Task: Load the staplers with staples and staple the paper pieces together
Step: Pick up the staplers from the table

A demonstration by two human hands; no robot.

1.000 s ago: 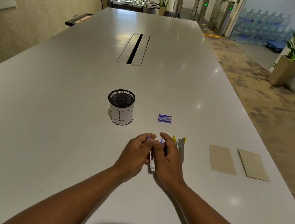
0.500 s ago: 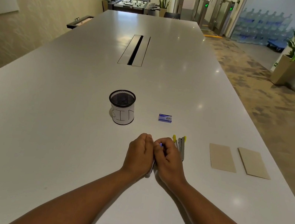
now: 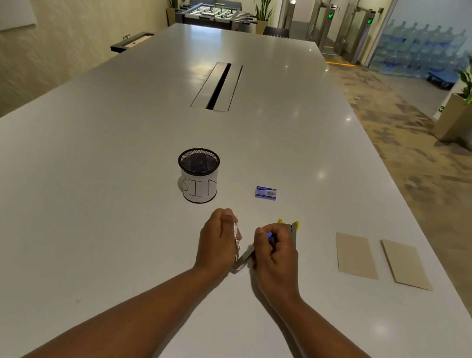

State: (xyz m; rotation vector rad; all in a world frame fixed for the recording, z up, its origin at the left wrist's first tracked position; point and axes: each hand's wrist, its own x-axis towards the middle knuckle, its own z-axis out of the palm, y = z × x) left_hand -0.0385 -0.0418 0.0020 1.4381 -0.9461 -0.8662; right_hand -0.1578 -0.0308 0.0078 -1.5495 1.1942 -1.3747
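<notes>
The table [image 3: 97, 218] is a smooth, glossy white top that mirrors the ceiling lights; the bin [image 3: 197, 172] is black wire mesh wrapped in matt white paper; the staple box [image 3: 265, 193] looks like printed blue card; the two paper pieces [image 3: 357, 255] are matt brown paper; the stapler [image 3: 241, 258] between the hands shows bare shiny metal; the carpet [image 3: 418, 165] looks rough and mottled.

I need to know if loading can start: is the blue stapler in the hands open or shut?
Open. The blue stapler is spread: the left hand holds one metal arm, the right hand the blue-tipped part.
</notes>
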